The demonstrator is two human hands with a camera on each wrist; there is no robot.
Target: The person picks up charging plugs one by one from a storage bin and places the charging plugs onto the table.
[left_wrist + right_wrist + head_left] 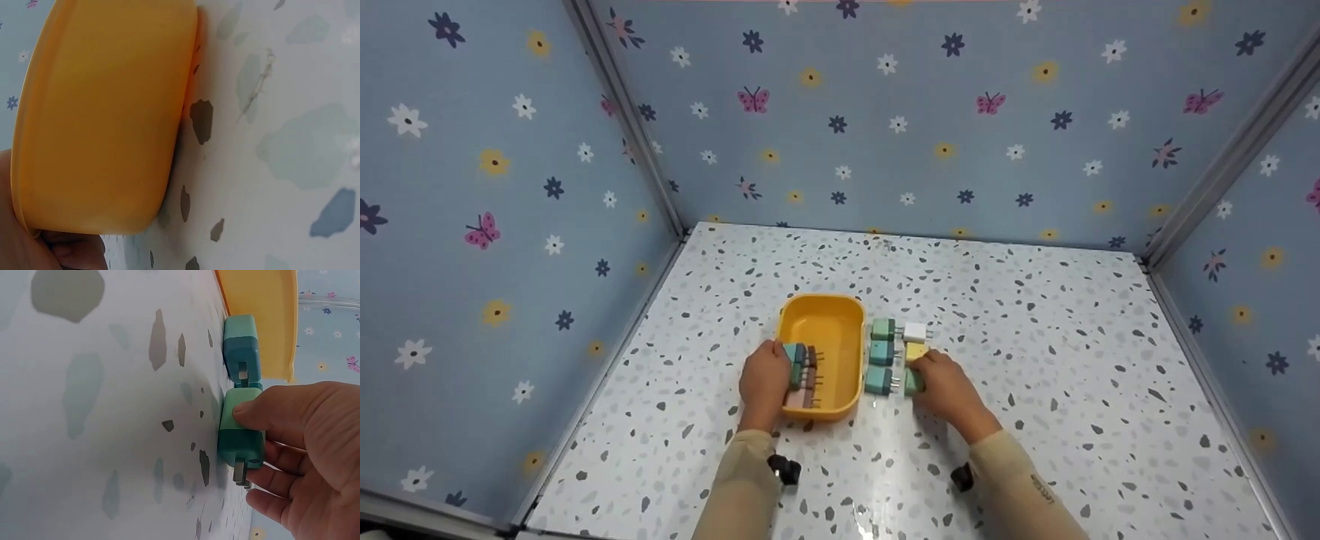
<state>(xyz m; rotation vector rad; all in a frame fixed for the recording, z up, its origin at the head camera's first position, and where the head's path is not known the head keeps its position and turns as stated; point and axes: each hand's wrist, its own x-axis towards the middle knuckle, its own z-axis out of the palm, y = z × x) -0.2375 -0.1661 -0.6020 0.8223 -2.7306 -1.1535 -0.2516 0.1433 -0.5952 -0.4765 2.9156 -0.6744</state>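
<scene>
On the left, my left hand (pixel 765 379) grips the near left rim of a yellow plastic tub (pixel 829 319), its fingers curled at the edge in the left wrist view. Along the tub's left side lie several plug adapters in teal, brown and pink (pixel 798 399), prongs pointing right. My right hand (pixel 952 396) pinches a green plug adapter (pixel 241 410), thumb on its top and fingers along its side. This adapter lies low at the tabletop, prongs outward. Just beyond it is a yellow adapter (pixel 916 351), partly covered by the fingers, then a white one (pixel 915 331).
Between the tub and my right hand runs a column of a green adapter (pixel 883 328), a blue one (pixel 880 352) and a teal one (pixel 877 379). They lie on a speckled white table (pixel 1020 315). Flowered blue panels (pixel 885 120) enclose the back and sides.
</scene>
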